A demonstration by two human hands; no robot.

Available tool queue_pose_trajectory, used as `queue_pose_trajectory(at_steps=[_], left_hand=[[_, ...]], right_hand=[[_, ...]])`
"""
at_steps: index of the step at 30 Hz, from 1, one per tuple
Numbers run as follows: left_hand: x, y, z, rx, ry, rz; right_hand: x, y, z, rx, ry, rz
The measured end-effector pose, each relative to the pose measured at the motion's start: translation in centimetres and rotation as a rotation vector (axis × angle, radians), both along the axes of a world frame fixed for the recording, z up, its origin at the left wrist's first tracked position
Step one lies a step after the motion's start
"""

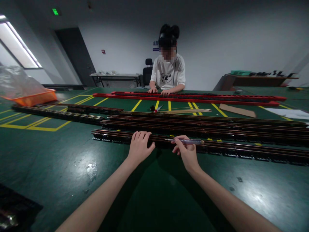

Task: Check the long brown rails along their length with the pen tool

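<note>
A long dark strip (pixel 113 136) with thin coppery lines along its length lies across the green table before me. My left hand (pixel 139 146) rests on top of this strip, its fingers stretched over it and the thumb apart. Between the fingers of my right hand (pixel 187 153) is a slim screwdriver (pixel 193 141) with a clear handle. Its thin metal tip points left, just over the same strip; whether it touches cannot be made out.
More dark strips (pixel 217 124) lie parallel behind. Beyond are thin sticks (pixel 188 111), a cardboard piece (pixel 238 110) and a long red frame (pixel 253 102), where a co-worker (pixel 168 71) has both hands. An orange basket (pixel 38 97) stands left; a dark object (pixel 16 206) lies near left.
</note>
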State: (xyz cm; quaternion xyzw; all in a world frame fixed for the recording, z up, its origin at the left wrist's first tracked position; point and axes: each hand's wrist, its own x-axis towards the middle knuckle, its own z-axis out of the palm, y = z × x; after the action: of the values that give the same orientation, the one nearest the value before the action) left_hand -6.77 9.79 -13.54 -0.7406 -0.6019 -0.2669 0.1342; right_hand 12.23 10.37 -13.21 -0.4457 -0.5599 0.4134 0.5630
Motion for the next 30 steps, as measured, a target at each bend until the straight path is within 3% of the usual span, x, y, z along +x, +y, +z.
queue_pose_trajectory(at_steps=[30], left_hand=[[0.74, -0.02, -0.04, 0.003, 0.062, 0.053]], right_hand=[[-0.15, -0.04, 0.04, 0.033, -0.028, 0.019]])
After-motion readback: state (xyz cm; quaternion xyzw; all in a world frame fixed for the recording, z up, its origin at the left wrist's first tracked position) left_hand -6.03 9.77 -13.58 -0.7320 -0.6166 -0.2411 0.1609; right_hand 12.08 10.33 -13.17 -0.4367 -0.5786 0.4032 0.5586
